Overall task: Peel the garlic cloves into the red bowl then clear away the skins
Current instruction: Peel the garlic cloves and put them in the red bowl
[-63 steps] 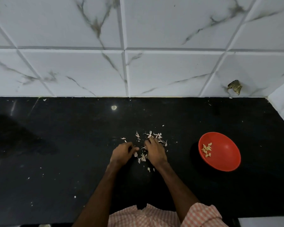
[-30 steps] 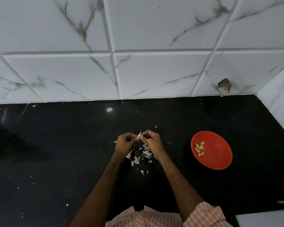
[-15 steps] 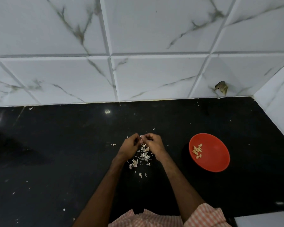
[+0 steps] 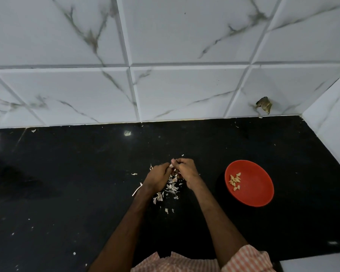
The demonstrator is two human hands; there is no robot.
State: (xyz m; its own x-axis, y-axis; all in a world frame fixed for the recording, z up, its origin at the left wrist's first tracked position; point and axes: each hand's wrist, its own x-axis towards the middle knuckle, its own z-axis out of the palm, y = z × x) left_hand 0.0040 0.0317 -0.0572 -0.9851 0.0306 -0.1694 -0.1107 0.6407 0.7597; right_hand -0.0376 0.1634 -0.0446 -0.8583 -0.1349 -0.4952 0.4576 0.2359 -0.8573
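The black countertop carries small white specks on its left part. A long strip of skin lies just beside the left wrist.

The left hand is raised over the work area. Its fingers are curled and its fingertips meet those of the right hand, whose fingers are also curled. Both pinch a small pale piece, judged to be a garlic clove still partly in its skin; it is too small to confirm. The loose skins lie scattered on the counter directly below and between the hands.

The red bowl stands well apart to the right, with a small heap of peeled cloves on its left side. A brown fragment sits against the tiled wall behind it.

Step in hand: peeling, mid-task. No unpeeled stock is visible on the counter, so this may be a late clove. The next move calls for stripping off the last skin, then carrying the clove right to the bowl. The skins are not yet cleared.

Against two seconds ago, the hands have come up from among the skins and closed together. The bowl's heap looks unchanged. The long strip is not evident in the earlier pictures.
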